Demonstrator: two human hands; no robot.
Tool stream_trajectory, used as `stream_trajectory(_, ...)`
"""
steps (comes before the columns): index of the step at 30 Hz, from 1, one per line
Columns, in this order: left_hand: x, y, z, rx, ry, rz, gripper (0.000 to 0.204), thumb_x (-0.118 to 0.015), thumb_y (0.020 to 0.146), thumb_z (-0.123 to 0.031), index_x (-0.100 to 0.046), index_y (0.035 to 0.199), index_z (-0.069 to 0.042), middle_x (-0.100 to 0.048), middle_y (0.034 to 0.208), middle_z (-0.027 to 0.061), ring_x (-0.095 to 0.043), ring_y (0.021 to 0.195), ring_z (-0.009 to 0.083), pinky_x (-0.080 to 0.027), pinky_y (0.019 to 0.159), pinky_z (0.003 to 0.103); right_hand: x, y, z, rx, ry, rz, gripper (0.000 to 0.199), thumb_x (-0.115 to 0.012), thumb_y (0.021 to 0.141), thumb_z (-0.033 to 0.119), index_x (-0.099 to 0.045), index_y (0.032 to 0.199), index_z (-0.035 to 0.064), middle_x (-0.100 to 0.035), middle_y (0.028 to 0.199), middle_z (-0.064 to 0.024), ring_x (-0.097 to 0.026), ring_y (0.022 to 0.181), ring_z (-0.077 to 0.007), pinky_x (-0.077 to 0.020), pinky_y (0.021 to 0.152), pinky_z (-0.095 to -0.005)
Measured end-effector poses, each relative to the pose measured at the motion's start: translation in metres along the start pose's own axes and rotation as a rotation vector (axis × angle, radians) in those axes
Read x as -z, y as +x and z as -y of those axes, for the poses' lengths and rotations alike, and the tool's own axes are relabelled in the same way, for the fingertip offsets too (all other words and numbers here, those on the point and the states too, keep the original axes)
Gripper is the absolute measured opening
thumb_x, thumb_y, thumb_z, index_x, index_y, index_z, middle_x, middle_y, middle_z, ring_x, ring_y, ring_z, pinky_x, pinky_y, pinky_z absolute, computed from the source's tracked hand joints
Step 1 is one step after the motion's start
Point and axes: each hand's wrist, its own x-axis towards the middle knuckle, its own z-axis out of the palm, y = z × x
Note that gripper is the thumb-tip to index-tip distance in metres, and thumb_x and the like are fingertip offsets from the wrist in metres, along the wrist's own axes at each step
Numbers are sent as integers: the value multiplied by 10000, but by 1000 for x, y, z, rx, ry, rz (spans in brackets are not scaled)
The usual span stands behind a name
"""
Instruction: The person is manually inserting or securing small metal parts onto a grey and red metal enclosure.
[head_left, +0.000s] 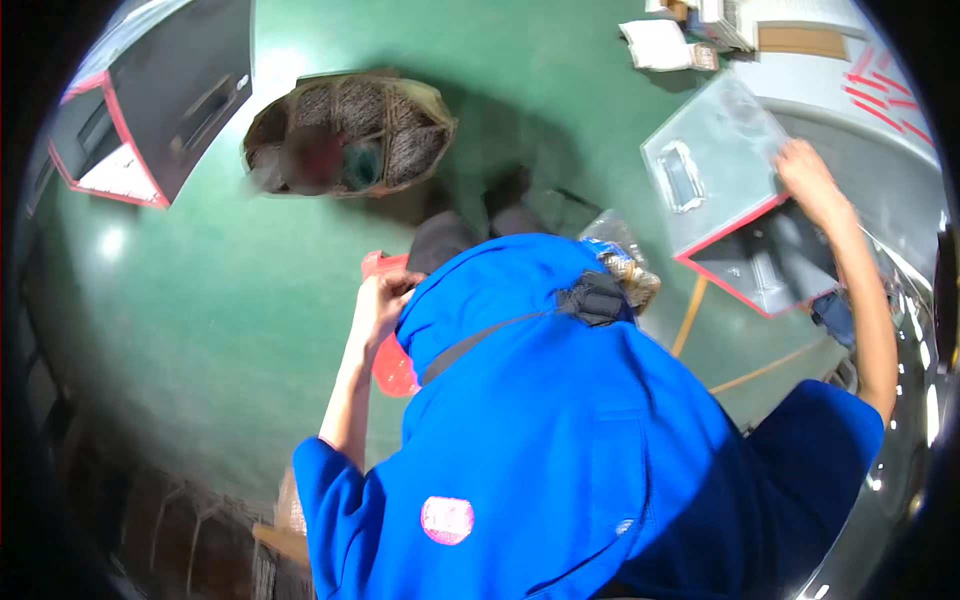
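Two things are in the hands at this moment. The left hand holds a red plastic object close against the body, at the front of the blue jacket; its fingers are curled around the upper part, gripping it. The object looks thin, smooth and bright red, with a rounded lower part; most of it is hidden behind the hand and the jacket, so its full shape cannot be told. The right hand is stretched far out and rests on the edge of a grey metal door with a red rim; whether its fingers are closed on the edge or only lie flat on it cannot be told.

The risk, as it seems, is that the red object slips, because it is held by one hand only while the body leans to the right. The door could also swing and catch the right hand.

On the green floor stands a woven basket, well apart from both hands.
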Motion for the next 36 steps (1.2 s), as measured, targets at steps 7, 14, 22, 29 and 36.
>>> stream_trajectory(7,-8,-51,-153,-492,-69,-130,84,-687,707,-58,-666,764,0,-560,603,-18,-430,515,49,-318,476,200,-4,8,-27,-2,281,-106,108,-546,686,65,-537,638,-32,-539,657,-228,-579,663,-370,-462,618,-438)
stream_trajectory(14,-29,-104,-279,-1721,-653,1047,110,-523,843,14,-617,884,-28,-591,720,98,-520,544,112,-374,451,239,20,14,-37,-9,263,-130,111,-550,677,85,-582,662,-20,-574,666,-219,-599,640,-346,-460,562,-419)
stream_trajectory(22,-39,-129,-268,-1568,-911,854,57,-667,777,-10,-655,763,-64,-291,521,-77,-279,390,47,-158,375,222,55,29,-30,-130,388,-23,310,-423,887,303,-541,771,41,-568,656,-138,-547,634,-308,-438,599,-403)
stream_trajectory(29,-31,-131,-273,-1727,-845,935,100,-622,795,-36,-589,701,-51,-369,537,-30,-346,408,70,-234,368,236,34,59,-28,74,132,6,166,-569,740,178,-619,752,20,-641,809,-181,-626,776,-362,-470,668,-507)
stream_trajectory(36,-31,-127,-293,-1799,-885,890,108,-607,744,31,-551,663,-13,-468,541,43,-393,403,93,-297,372,272,73,53,-3,247,-410,-289,107,-615,602,157,-607,563,58,-571,525,-102,-587,516,-276,-463,538,-398)
